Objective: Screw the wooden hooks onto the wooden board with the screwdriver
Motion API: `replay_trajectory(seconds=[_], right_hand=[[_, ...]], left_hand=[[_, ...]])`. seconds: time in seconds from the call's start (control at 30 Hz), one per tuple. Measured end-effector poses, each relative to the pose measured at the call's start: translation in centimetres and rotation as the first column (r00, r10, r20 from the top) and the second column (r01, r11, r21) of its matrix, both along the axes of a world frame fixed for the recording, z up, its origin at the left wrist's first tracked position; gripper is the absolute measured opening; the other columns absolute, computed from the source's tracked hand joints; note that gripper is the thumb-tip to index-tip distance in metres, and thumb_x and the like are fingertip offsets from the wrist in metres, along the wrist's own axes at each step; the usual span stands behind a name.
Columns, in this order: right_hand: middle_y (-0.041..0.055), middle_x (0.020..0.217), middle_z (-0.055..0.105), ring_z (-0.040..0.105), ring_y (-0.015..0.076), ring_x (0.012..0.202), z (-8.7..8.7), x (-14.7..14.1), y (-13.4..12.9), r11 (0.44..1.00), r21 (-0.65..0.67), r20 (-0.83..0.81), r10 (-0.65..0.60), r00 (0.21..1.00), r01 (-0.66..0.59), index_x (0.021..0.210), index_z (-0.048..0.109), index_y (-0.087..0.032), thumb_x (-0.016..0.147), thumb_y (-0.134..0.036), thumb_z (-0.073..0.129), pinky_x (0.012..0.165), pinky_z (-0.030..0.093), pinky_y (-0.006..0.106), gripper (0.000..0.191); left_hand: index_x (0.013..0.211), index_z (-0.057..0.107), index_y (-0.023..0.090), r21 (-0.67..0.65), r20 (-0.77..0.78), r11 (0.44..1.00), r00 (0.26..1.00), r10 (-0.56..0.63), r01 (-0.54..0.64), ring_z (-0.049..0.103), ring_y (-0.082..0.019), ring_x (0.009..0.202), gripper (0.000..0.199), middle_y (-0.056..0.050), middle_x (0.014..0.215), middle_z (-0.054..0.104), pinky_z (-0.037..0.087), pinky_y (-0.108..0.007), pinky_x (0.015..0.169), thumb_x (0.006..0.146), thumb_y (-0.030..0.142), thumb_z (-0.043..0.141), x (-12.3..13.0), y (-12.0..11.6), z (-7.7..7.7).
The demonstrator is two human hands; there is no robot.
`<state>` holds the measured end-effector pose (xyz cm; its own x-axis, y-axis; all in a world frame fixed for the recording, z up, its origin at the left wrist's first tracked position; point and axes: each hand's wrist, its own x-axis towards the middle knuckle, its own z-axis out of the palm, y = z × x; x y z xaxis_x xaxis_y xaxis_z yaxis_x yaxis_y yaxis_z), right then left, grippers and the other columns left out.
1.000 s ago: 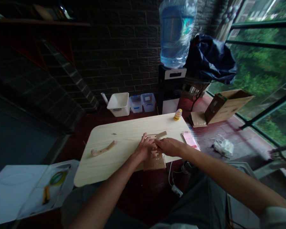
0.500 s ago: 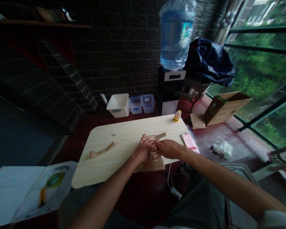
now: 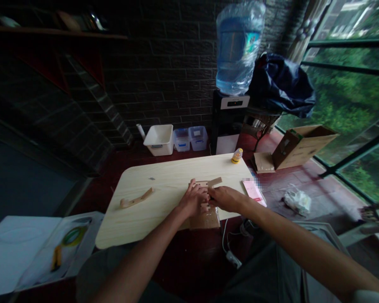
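Observation:
A light wooden piece with small dark holes (image 3: 204, 184) lies near the front right of the pale wooden table (image 3: 164, 181). My left hand (image 3: 194, 198) is bent over it and grips it from the left, covering much of it. Against its right side is my right hand (image 3: 224, 198), fingers pinched together; whatever they hold is hidden. Under both hands, a brown cardboard piece with shiny tape (image 3: 205, 220) reaches past the table's front edge. Just behind the hands lies a flat brown strip (image 3: 215, 181). A curved wooden part (image 3: 136, 199) rests apart on the left.
A yellow-based clear bottle (image 3: 236, 156) stands at the back right corner, and a pink-screened phone (image 3: 252, 189) lies on the right edge. An open white case (image 3: 78, 256) with a yellow-handled tool is at lower left. Beyond the table are plastic bins (image 3: 159, 149) and a water dispenser (image 3: 230, 122).
The whole view has shifted slightly. Both hands stay at the wooden piece, with only slight movement of the fingers, and the other objects keep their places.

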<state>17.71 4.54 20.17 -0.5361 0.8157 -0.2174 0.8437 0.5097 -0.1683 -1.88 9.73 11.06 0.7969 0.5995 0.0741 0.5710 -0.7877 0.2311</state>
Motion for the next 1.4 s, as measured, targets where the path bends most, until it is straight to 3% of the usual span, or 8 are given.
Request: replay_trajectory(seconds=[0.17,0.33,0.73,1.03,1.4], right_hand=[[0.0167,0.107,0.076,0.076,0.0275,0.096,0.2,-0.1,-0.3,1.000,0.027,-0.011,0.011,1.000,-0.011,0.124,0.053,-0.013,0.106,-0.035,0.048,0.073,0.050,0.030,0.029],[0.0157,0.111,0.076,0.075,0.0250,0.098,-0.1,-0.2,-0.1,0.998,0.035,-0.020,0.058,0.998,-0.057,0.125,0.053,-0.014,0.105,-0.028,0.049,0.074,0.050,0.029,0.025],[0.0172,0.106,0.077,0.076,0.0277,0.097,-0.8,0.0,-0.2,1.000,0.019,-0.027,-0.022,0.999,0.022,0.125,0.053,-0.011,0.106,-0.033,0.047,0.073,0.050,0.030,0.030],[0.0155,0.110,0.076,0.075,0.0261,0.098,0.3,-0.2,-0.3,0.999,0.015,-0.044,0.048,0.998,-0.048,0.125,0.053,-0.015,0.104,-0.025,0.048,0.077,0.051,0.030,0.024],[0.0178,0.112,0.075,0.075,0.0265,0.100,0.0,-0.2,-0.3,0.999,0.020,-0.015,0.036,0.999,-0.035,0.130,0.051,-0.011,0.104,-0.026,0.050,0.078,0.053,0.030,0.030]], left_hand=[[0.099,0.073,0.030,0.012,-0.022,1.000,1.000,0.017,-0.016,0.053,-0.028,0.127,0.030,-0.002,0.125,0.066,0.005,-0.061,0.130,0.075,0.043,0.084,0.1,-0.1,0.3],[0.098,0.074,0.033,0.011,-0.053,0.999,0.998,0.032,-0.031,0.053,-0.029,0.125,0.028,-0.001,0.120,0.067,0.009,-0.060,0.129,0.075,0.047,0.082,0.4,-0.2,0.7],[0.102,0.073,0.032,-0.012,-0.002,1.000,1.000,0.021,-0.021,0.054,-0.028,0.123,0.030,0.000,0.123,0.068,0.006,-0.061,0.129,0.075,0.040,0.082,0.2,-0.3,0.7],[0.100,0.074,0.032,-0.004,0.017,1.000,0.999,0.027,-0.027,0.053,-0.028,0.123,0.031,-0.002,0.119,0.067,0.007,-0.061,0.129,0.073,0.044,0.084,0.1,0.0,0.0],[0.092,0.073,0.030,-0.024,0.042,1.000,0.999,0.011,-0.010,0.054,-0.027,0.125,0.023,-0.001,0.121,0.066,0.007,-0.061,0.129,0.075,0.039,0.084,-0.1,-0.1,0.0]])
